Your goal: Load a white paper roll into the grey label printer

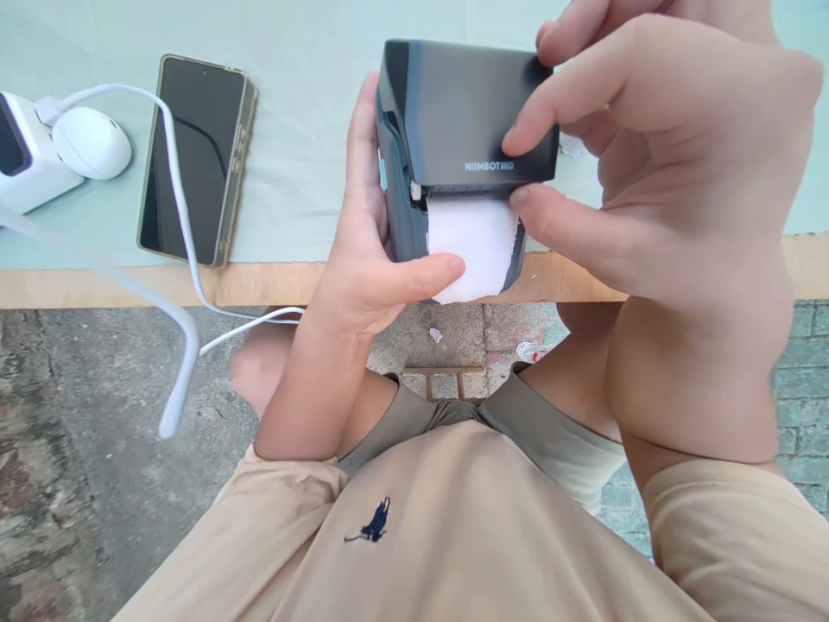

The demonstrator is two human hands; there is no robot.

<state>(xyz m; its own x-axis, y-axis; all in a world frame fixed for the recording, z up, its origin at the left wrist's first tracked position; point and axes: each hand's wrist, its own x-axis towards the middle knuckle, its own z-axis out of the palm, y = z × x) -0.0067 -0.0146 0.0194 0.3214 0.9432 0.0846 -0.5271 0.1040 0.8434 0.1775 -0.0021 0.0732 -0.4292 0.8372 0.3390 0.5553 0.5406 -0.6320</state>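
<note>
A dark NIIMBOT label printer [463, 108] is held up over the table's front edge. White paper [472, 246] sticks out of its lower end. My left hand [376, 242] grips the printer from the left, with the fingers along its side and the thumb lying on the paper. On the right, my right hand [673, 155] touches the printer: its index fingertip rests on the dark cover beside the lettering, and its thumb is at the cover's lower edge by the paper. The printer's underside is hidden.
A phone [194, 164] in a clear case lies on the pale green cloth [291, 86]. Left of it are a white device [39, 164] and a white rounded object [91, 143]. A white cable [174, 155] crosses the phone and hangs over the wooden edge [129, 285].
</note>
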